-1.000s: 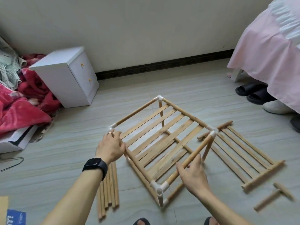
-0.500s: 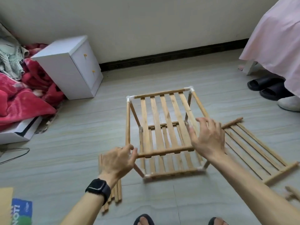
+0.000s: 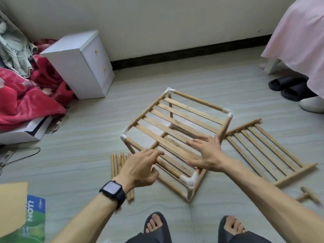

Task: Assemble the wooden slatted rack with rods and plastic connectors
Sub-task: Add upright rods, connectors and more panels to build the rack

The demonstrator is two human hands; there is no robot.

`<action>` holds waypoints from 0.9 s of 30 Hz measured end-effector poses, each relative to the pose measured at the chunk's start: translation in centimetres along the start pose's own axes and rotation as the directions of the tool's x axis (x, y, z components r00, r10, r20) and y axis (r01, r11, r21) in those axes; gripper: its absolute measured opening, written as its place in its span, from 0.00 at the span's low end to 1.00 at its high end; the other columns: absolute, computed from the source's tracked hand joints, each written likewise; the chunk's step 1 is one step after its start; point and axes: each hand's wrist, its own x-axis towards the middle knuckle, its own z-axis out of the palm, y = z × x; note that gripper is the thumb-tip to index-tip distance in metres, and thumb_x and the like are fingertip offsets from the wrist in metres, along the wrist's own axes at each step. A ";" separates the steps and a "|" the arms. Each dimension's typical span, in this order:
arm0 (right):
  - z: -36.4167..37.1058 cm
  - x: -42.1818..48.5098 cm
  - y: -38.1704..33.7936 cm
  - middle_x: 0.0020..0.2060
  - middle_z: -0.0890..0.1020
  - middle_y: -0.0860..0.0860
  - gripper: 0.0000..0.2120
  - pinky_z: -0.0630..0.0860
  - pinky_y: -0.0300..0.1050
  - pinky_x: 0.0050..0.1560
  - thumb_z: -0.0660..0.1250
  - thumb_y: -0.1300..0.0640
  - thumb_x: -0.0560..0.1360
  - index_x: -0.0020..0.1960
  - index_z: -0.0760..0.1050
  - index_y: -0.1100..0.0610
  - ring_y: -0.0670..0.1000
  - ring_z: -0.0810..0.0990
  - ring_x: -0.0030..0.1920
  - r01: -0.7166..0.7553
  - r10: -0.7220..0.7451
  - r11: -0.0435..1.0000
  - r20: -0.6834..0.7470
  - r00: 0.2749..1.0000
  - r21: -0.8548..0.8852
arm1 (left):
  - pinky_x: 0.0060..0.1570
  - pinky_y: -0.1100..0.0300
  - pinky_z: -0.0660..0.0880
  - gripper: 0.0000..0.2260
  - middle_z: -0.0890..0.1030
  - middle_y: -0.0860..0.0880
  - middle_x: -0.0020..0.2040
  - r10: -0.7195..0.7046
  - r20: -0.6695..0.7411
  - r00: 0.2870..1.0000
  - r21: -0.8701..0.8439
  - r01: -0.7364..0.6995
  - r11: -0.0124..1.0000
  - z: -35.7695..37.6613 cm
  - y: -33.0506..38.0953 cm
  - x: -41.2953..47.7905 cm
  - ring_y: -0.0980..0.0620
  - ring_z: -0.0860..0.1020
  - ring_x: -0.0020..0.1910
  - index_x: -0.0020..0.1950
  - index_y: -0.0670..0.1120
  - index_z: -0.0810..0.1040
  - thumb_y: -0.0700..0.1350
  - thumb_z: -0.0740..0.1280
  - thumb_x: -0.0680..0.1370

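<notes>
The partly built wooden slatted rack stands on the floor in the middle, turned diagonally, with white plastic connectors at its corners. My left hand, with a watch on the wrist, lies over the near top rod, fingers mostly straight and touching it. My right hand rests flat with spread fingers on the top slats near the front right side. A second slatted panel lies flat to the right. A bundle of loose rods lies on the floor, partly hidden under my left wrist.
A small wooden T-piece lies at the right edge. A white nightstand and red blankets fill the back left, with a white box and wire hanger. Slippers sit under a pink bedspread.
The rack has been turned on the floor from square-on to diagonal. Both hands let go of its rods and now lie on its near top side.
</notes>
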 end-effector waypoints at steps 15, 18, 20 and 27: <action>0.2 -3.2 5.1 0.82 0.49 0.51 0.51 0.47 0.57 0.80 0.70 0.36 0.72 0.83 0.44 0.51 0.55 0.46 0.81 -0.162 0.128 0.953 -0.144 0.981 -0.258 | 0.78 0.46 0.55 0.38 0.63 0.45 0.76 -0.259 0.131 0.957 0.357 0.198 0.913 1.7 -2.9 4.6 0.43 0.58 0.77 0.78 0.46 0.57 0.58 0.66 0.72; -1.0 -1.9 6.2 0.81 0.53 0.47 0.46 0.55 0.55 0.77 0.70 0.48 0.74 0.82 0.45 0.50 0.52 0.46 0.79 -0.208 0.159 0.914 -0.165 0.973 -0.349 | 0.79 0.43 0.47 0.39 0.59 0.44 0.79 -0.298 0.183 0.937 0.389 0.209 0.897 1.6 -2.6 5.1 0.42 0.51 0.80 0.80 0.46 0.53 0.57 0.65 0.74; -1.4 -1.1 6.8 0.80 0.53 0.47 0.45 0.49 0.59 0.78 0.69 0.50 0.73 0.82 0.46 0.49 0.54 0.43 0.80 -0.210 0.169 0.899 -0.138 0.976 -0.384 | 0.80 0.42 0.46 0.37 0.58 0.44 0.80 -0.303 0.203 0.931 0.384 0.209 0.899 1.6 -2.3 5.1 0.41 0.47 0.81 0.80 0.45 0.54 0.56 0.64 0.75; -2.3 0.7 7.5 0.77 0.57 0.50 0.45 0.62 0.58 0.76 0.68 0.52 0.70 0.81 0.50 0.51 0.61 0.58 0.73 -0.237 0.229 0.924 -0.060 0.971 -0.300 | 0.66 0.48 0.65 0.20 0.75 0.44 0.55 -0.194 0.141 0.971 0.437 0.115 0.892 1.9 -2.4 5.4 0.44 0.67 0.57 0.61 0.44 0.69 0.54 0.58 0.74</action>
